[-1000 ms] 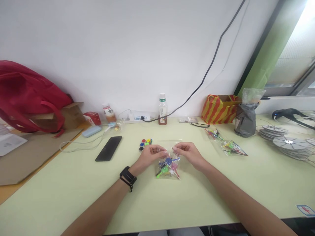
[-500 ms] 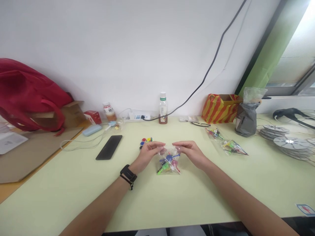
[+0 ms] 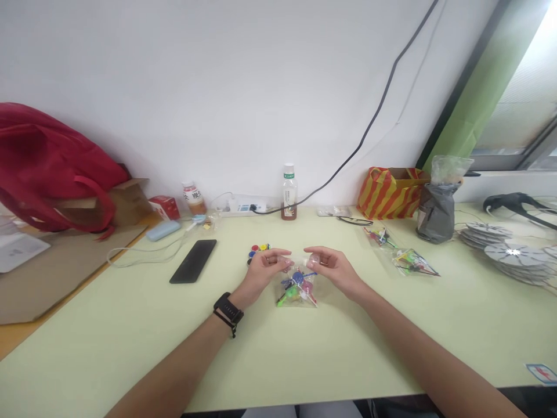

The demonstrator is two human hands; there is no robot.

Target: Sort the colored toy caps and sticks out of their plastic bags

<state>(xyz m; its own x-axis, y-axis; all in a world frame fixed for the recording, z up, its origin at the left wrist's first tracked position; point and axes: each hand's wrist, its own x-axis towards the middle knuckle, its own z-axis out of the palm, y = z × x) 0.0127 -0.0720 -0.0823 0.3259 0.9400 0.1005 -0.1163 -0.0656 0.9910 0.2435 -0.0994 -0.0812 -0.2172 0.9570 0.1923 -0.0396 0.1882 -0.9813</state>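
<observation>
The upper edge of a clear bag (image 3: pixel 285 299) is pinched at either side by the left hand (image 3: pixel 262 273) and the right hand (image 3: pixel 336 270), apparently to hold it taut — the bag is positioned between them, mid-bench (image 3: pixel 278 360). Exact finger contact is obscured by transparent film, bright plastic pieces (image 3: pixel 297 278) are overlapped, and coloured discs (image 3: pixel 255 248) are partly hidden behind the left hand.

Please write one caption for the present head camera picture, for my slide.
Left hand and right hand hold the top of a clear bag of colourful parts on a pale table.
</observation>
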